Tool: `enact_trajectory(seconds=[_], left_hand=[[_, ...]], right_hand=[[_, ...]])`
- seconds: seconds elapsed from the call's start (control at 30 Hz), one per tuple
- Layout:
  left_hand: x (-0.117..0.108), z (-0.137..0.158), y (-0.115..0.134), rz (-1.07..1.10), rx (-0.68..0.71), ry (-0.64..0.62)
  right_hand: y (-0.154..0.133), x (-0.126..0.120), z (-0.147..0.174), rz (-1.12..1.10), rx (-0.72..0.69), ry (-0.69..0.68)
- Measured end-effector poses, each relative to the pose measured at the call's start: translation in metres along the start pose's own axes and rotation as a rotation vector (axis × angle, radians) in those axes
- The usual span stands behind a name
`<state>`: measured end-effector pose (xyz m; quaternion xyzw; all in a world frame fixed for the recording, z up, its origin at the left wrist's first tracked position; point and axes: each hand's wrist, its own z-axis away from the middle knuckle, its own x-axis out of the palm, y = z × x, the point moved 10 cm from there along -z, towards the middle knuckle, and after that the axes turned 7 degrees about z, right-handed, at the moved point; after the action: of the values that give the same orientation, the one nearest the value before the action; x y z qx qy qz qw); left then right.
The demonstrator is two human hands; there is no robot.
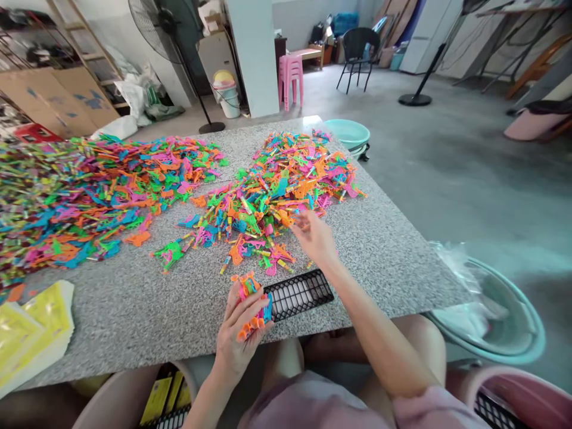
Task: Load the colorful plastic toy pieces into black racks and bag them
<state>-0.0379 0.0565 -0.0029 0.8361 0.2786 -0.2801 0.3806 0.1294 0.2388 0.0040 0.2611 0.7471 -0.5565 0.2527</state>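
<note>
Plastic pieces in orange, pink, green and blue, small, thin and flat, fill the head view. The left hand point(241, 330) is closed around a bunch of plastic pieces point(251, 304), mostly orange and pink with one blue, held upright just above the near edge of the granite table point(379, 250). The right hand point(315, 235) reaches forward with fingers loosely spread, fingertips at the near edge of the middle pile of pieces point(277, 190); whether it has pinched a piece cannot be told, since the fingertips are blurred.

Two heaps lie on the table: the middle pile and a larger left pile point(75, 190), which runs out of the frame on the left. The single pieces are far too many and too tangled to count. One black grid tray point(298, 293) lies flat between the two hands, its left end hidden behind the held bunch. One stack of yellow bags point(31, 333) sits at the table's near left corner, cut off by the frame edge.

Two teal basins show: one teal basin point(347, 134) beyond the far table corner, partly hidden by it, and one near basin point(513, 351) at the right holding clear plastic whose contents are hard to make out.
</note>
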Motion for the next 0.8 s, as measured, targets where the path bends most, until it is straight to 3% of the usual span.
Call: enact_trajectory(seconds=[0.07,0.13,0.3,0.43,0.53,0.6,0.7,0.8], left_hand=[[0.001,-0.001,0.000,0.005,0.006,0.002],[0.002,-0.003,0.001,0.007,0.022,-0.006],[-0.001,-0.009,0.005,0.003,0.072,-0.048],[-0.003,-0.008,0.005,-0.003,0.081,-0.064],[-0.004,-0.008,0.006,0.002,0.089,-0.047],[-0.005,-0.010,0.007,0.007,0.087,-0.046],[-0.004,-0.013,0.008,0.021,0.071,-0.090],[-0.004,-0.015,0.010,0.029,0.063,-0.136]], right_hand=[[0.046,-0.005,0.026,0.275,0.177,-0.068],[0.072,0.000,0.048,0.504,0.286,-0.148],[0.083,0.019,0.049,0.608,0.394,-0.247],[0.116,-0.010,0.054,0.409,0.510,-0.161],[0.152,-0.032,0.075,0.040,0.573,-0.059],[0.167,-0.033,0.088,-0.210,0.586,-0.045],[0.157,-0.011,0.098,-0.418,0.534,-0.125],[0.106,0.027,0.098,-0.478,0.349,-0.264]])
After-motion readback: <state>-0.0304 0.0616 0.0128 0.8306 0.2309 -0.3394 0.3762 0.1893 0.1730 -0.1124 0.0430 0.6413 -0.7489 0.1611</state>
